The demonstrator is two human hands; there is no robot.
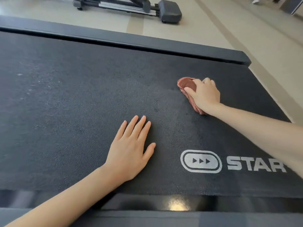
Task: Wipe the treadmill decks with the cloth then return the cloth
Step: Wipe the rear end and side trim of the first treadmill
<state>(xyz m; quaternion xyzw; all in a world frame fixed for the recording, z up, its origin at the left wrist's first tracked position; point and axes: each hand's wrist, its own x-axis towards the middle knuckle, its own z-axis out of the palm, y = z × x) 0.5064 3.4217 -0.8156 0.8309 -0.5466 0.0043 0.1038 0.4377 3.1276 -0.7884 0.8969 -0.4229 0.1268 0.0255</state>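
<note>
1. Both hands are well apart on the treadmill belt (pixel 73 112). The left hand (pixel 131 148) lies flat near the glossy near rail (pixel 147 203), palm down, fingers straight, holding nothing. If body weight leans on it and the belt is free to roll, the belt could slip and the support would go with it.
2. Just right of that hand is the white START print (pixel 229 163). I cannot tell whether it has been wiped, so it could easily be skipped.
3. Farther out, the right hand (pixel 203 94) presses the reddish cloth (pixel 186 84) onto the belt, fingers curled over it and thumb laid across it. The cloth is bunched into a small wad that mostly sits under the palm. A wad this small probably cleans only a narrow strip, so streaks or unwiped bands are likely. A loose fold could also drag out from under the hand.
4. Pale specks (pixel 29 79) mark the belt's far left, well away from the cloth. Reaching them from this stance would mean stretching, and that corner may be missed.
5. Along the far rail (pixel 147 41) a dark seam meets the belt, and a trailing cloth edge could catch there.
6. Beyond it, an exercise machine (pixel 131 5) stands on the floor. Where the cloth is kept is not in view.
</note>
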